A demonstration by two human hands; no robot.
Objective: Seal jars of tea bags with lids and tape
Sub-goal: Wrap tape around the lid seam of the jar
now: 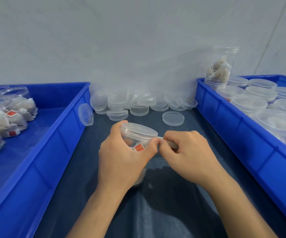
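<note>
Clear lidded jar (pixel 138 133) gripped by left hand (pixel 121 152); right hand (pixel 186 150) pinches tape (pixel 170 144).

Lids (pixel 138 103) heaped between left bin (pixel 66 117) and right bin (pixel 224 114).

Both bare forearms rise from the 6 o'clock edge and converge toward the centre. The left hand (pixel 123 152) sits at about 9 o'clock of the right hand (pixel 188 152), back toward the camera, fingers and thumb curled round a jar (pixel 138 133). The right hand's fingers are curled inward, pinching a thin strip (pixel 166 141) at the jar's 3 o'clock side. Thumb tips nearly touch.
</note>
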